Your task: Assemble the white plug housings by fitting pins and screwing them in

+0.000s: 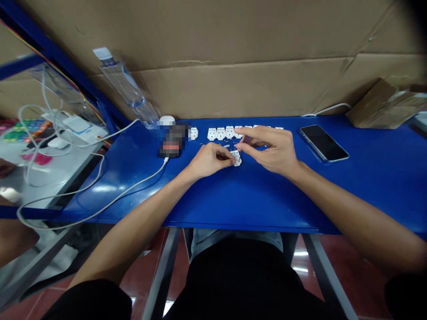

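Over the middle of the blue table, my left hand point(211, 161) is closed, thumb and fingers pinching a small white plastic part point(236, 156) by its left side. My right hand point(275, 149) is just to the right and above, thumb and fingertips brought together close to the part's upper edge. Whatever lies between those fingertips is too small to make out. Behind both hands stands a row of similar white parts point(220, 133), partly covered by my right hand. Several tiny loose pieces point(227, 146) lie between the row and the held part.
A phone point(324, 142) lies on the right, before a cardboard box point(383, 104). A dark device point(172, 141) with a white cable point(133, 183) is at left, near a tilted clear bottle point(128, 89). Another person's hand point(6, 169) shows at the far left.
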Demonstrator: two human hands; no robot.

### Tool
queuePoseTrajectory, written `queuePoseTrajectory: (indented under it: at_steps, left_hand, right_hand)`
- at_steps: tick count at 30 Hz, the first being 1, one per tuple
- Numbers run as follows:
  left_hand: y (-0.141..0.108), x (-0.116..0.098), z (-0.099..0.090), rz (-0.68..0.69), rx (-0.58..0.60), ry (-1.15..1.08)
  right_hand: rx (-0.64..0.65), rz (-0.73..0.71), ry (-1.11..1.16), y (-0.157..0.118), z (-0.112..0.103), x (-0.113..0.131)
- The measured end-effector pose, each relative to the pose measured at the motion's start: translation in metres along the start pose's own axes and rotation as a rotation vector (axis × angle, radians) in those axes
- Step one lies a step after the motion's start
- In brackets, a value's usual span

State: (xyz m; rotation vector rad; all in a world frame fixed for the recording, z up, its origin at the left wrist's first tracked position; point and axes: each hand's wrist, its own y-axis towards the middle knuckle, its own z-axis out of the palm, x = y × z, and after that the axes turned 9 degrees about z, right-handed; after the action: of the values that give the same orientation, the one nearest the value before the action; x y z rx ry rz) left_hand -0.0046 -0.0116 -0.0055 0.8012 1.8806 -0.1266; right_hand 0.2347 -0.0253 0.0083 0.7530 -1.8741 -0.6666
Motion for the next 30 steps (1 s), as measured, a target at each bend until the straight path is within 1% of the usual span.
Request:
queuePoseTrajectory:
  at_steps: [1,2,4,5,6,9,11,12,14,17,20,23,26,30]
  left_hand:
    - [0.0,0.0,0.0,0.0,0.002,0.005]
    - [0.0,0.0,0.0,0.0,0.004,0.011]
    - [0.001,0.0,0.0,-0.001,0.012,0.017]
    - [0.001,0.0,0.0,-0.001,0.016,0.015]
    - [0.001,0.0,0.0,0.0,0.018,0.01]
    - [0.002,0.001,0.001,0.001,0.023,-0.001]
    - [0.002,0.001,0.0,0.004,0.023,0.011]
    - [0.002,0.0,0.0,0.007,0.026,0.026]
    - [0.002,-0.001,-0.002,0.009,0.041,0.062]
    - [0.0,-0.004,-0.008,-0.006,0.085,0.087]
    - [-0.001,-0.006,-0.015,0.047,0.107,0.132]
    - [-0.002,-0.005,-0.02,0.124,0.143,0.202]
    - [-0.003,-0.005,-0.021,0.143,0.179,0.225]
    - [-0.002,-0.004,-0.02,0.17,0.178,0.256]
  right_hand:
    - [0.022,-0.003,0.005,0.0,0.0,0.0]
    - [0.07,0.014,0.025,0.0,-0.001,0.0]
    - [0.16,0.081,0.072,-0.001,-0.002,0.001]
    - [0.173,0.111,0.084,-0.001,-0.002,0.002]
    - [0.153,0.127,0.087,-0.001,-0.002,0.004]
    - [0.018,0.119,0.048,-0.001,0.001,0.008]
    - [-0.019,0.103,0.018,-0.001,0.003,0.008]
    - [-0.014,0.103,0.01,-0.001,0.003,0.007]
    - [0.041,0.127,0.02,-0.003,0.001,0.004]
    - [0.161,0.176,0.099,-0.006,-0.003,-0.002]
    - [0.24,0.202,0.154,-0.008,-0.007,-0.007]
    - [0.264,0.194,0.161,-0.007,-0.009,-0.008]
    - [0.282,0.167,0.188,-0.005,-0.009,-0.006]
    - [0.319,0.201,0.25,-0.004,-0.009,-0.007]
